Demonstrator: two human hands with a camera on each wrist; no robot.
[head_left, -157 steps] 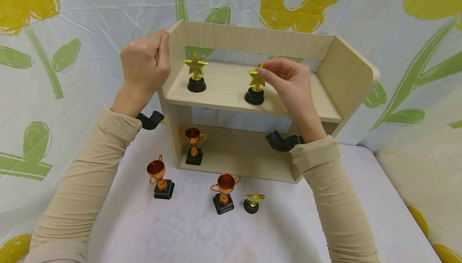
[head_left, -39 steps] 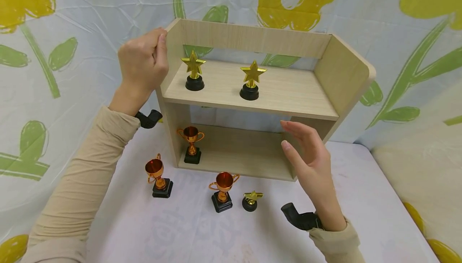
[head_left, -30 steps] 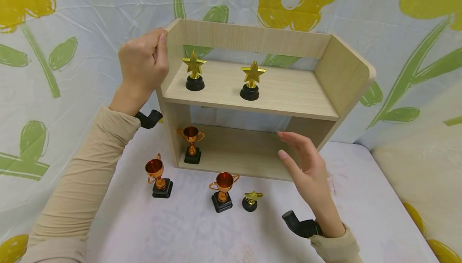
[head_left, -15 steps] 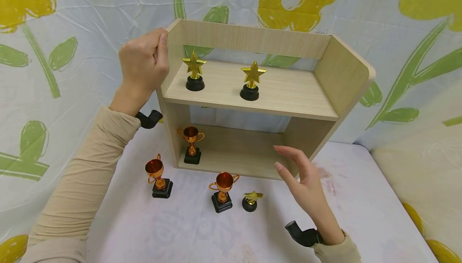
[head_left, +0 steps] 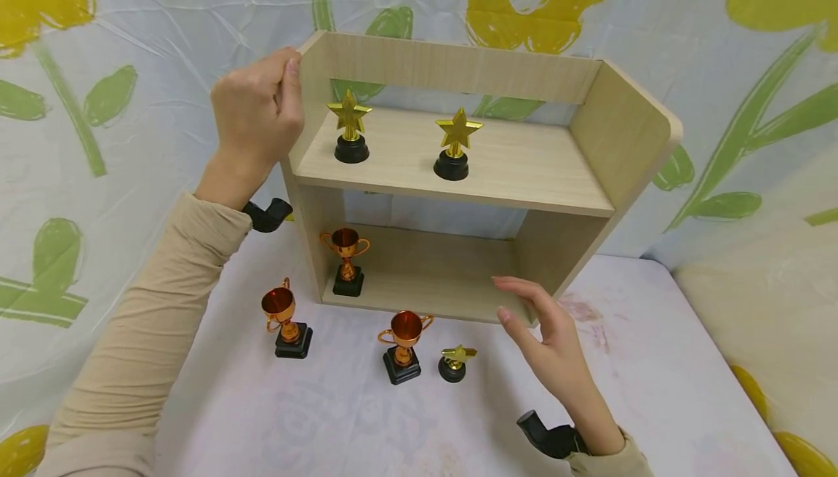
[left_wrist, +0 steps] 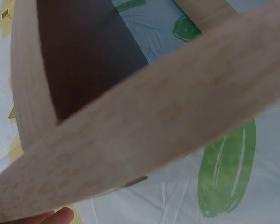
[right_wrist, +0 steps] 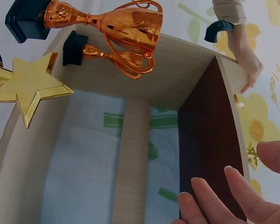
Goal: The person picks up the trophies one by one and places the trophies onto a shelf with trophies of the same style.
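Note:
My left hand grips the front edge of the left side panel of a light wooden shelf; in the left wrist view its fingertips show at the panel's edge. My right hand hovers before the shelf's lower right corner, fingers loosely bent and holding nothing. Nearest to it, a gold star trophy stands on the table. Left of that are two copper cup trophies, one close and one further left. Two star trophies stand on the upper board.
A third copper cup trophy stands in the lower compartment, against the left panel. A white cloth covers the table. Behind the shelf hangs a flower-printed sheet.
My right hand has let go of the right star trophy on the upper board and come down toward the table. That star now faces forward. My left hand has kept its grip.

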